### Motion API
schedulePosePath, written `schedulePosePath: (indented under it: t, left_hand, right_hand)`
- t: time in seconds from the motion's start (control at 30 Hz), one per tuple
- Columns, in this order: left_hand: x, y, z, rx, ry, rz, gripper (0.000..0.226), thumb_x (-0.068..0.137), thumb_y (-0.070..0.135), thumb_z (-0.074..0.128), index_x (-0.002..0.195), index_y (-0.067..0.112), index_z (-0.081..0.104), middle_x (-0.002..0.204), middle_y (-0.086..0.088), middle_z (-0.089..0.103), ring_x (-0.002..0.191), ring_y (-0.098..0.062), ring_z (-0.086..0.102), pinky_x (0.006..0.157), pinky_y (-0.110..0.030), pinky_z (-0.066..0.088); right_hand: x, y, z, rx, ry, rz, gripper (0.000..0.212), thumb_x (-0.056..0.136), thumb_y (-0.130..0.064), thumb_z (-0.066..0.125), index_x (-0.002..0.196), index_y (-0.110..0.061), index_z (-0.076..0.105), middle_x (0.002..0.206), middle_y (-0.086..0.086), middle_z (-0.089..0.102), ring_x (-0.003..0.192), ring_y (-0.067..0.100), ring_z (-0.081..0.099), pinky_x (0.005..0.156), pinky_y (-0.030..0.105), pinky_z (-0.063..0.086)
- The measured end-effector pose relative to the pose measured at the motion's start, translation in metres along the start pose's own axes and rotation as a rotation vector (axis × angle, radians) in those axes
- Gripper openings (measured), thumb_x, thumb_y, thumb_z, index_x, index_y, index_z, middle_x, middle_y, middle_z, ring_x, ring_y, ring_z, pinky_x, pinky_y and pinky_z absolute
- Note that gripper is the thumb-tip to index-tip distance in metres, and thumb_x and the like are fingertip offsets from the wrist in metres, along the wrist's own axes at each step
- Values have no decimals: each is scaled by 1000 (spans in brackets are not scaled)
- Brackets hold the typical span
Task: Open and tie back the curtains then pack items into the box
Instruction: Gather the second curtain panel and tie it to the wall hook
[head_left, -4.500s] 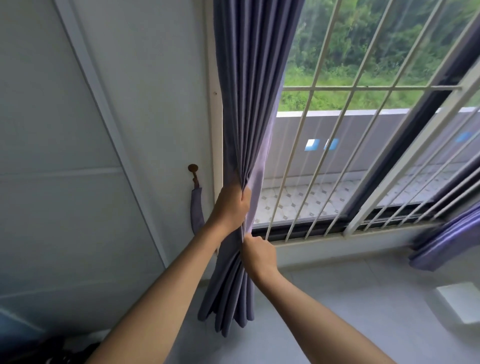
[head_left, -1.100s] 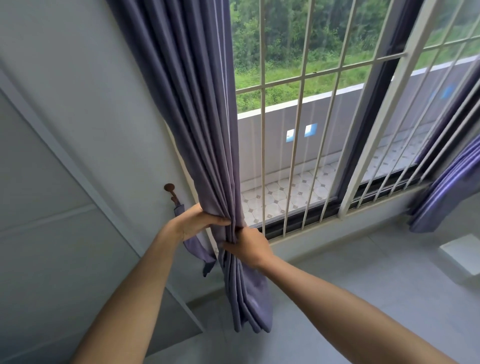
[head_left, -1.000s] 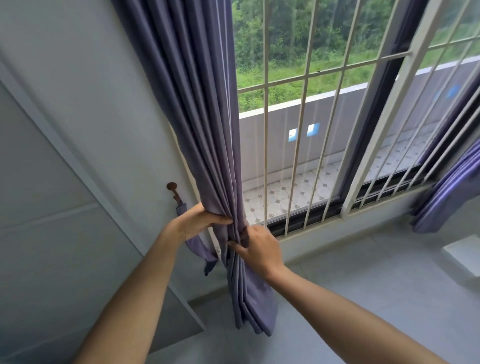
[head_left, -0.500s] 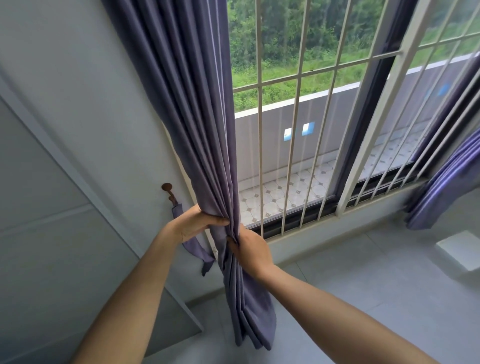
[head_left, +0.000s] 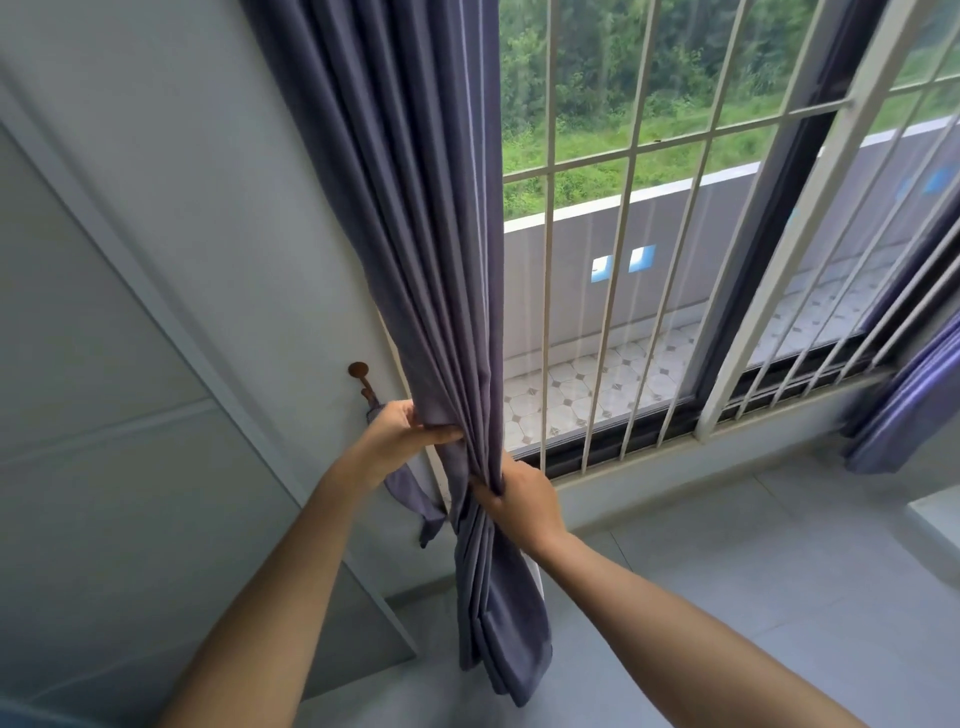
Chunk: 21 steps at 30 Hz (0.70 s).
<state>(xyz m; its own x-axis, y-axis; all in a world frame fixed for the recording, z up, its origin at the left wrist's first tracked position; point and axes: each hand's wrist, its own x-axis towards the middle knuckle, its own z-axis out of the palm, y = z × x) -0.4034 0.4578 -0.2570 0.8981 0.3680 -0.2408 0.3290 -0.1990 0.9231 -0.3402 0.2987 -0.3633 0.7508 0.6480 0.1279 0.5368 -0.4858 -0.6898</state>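
Both hands' fingers (head_left: 447, 432) clasp the gathered curtain (head_left: 441, 291).

The curtain (head_left: 431, 270) is matt purple-grey cloth, smooth and softly pleated. At three o'clock of it, painted metal window bars (head_left: 623, 291) look smooth and cream. The floor (head_left: 727, 597) is pale, faintly glossy tile.
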Motion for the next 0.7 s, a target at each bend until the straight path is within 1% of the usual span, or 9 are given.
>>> schedulePosePath:
  t: [0.07, 0.13, 0.23, 0.33, 0.37, 0.5, 0.6, 0.63, 0.7]
  left_hand:
    - [3, 2, 1, 11, 46, 10, 35, 77, 12, 76, 109, 6, 65, 98, -3, 72, 89, -11, 69, 75, -20, 52]
    - [7, 7, -2, 96, 70, 20, 35, 74, 17, 78, 106, 8, 67, 98, -3, 73, 92, -15, 68, 83, -29, 53]
    - [10, 8, -6, 153, 42, -7, 41, 70, 23, 81, 106, 9, 67, 99, -3, 73, 95, -19, 68, 90, -35, 53]
    - [7, 3, -5, 99, 39, -30, 63, 54, 40, 85, 107, 9, 67, 98, -2, 73, 95, -19, 68, 93, -40, 52]
    - [7, 3, -4, 76, 44, -32, 68, 51, 42, 85, 108, 9, 66, 99, -2, 73, 96, -20, 68, 94, -41, 51]
    - [8, 6, -2, 30, 30, -55, 58, 64, 29, 84, 113, 7, 63, 103, -4, 72, 101, -21, 66, 96, -40, 50]
    - [10, 7, 2, 54, 41, -81, 62, 68, 30, 82, 119, 5, 58, 112, -8, 68, 105, -24, 64, 97, -41, 49]
    - [11, 6, 3, 53, 43, -86, 58, 72, 27, 80, 120, 5, 57, 113, -8, 66, 106, -25, 63, 94, -38, 50]
    - [12, 5, 5, 26, 49, -71, 46, 76, 22, 77, 116, 8, 58, 109, -6, 67, 100, -21, 64, 81, -27, 52]
  right_hand:
    - [7, -2, -2, -55, 14, -22, 23, 89, -32, 52, 100, -12, 57, 87, 10, 66, 78, 32, 60, 60, 35, 45]
    - [11, -5, -4, -87, 14, -49, 19, 90, -26, 52, 102, -11, 58, 87, 13, 65, 79, 34, 58, 59, 34, 41]
    - [9, -3, -1, -95, 32, -56, 18, 91, -26, 52, 102, -13, 58, 87, 11, 66, 79, 34, 59, 59, 38, 45]
    - [7, 1, 5, -92, 41, -37, 19, 91, -27, 51, 100, -12, 59, 88, 11, 67, 80, 34, 60, 59, 37, 43]
    - [8, 1, 5, -92, 45, -35, 20, 92, -27, 51, 100, -12, 60, 88, 11, 67, 80, 34, 60, 59, 36, 42]
    - [11, 2, 4, -81, 45, -30, 20, 92, -28, 50, 101, -12, 59, 88, 11, 68, 81, 35, 60, 61, 40, 48]
    - [12, 4, 3, -82, 53, -33, 18, 91, -26, 50, 101, -13, 58, 91, 10, 67, 82, 35, 60, 60, 38, 45]
    - [13, 5, 2, -79, 58, -37, 18, 91, -26, 50, 101, -14, 58, 91, 10, 67, 82, 35, 59, 59, 37, 42]
    - [14, 7, 1, -81, 61, -42, 18, 92, -26, 50, 102, -14, 58, 91, 10, 67, 82, 34, 59, 58, 33, 35]
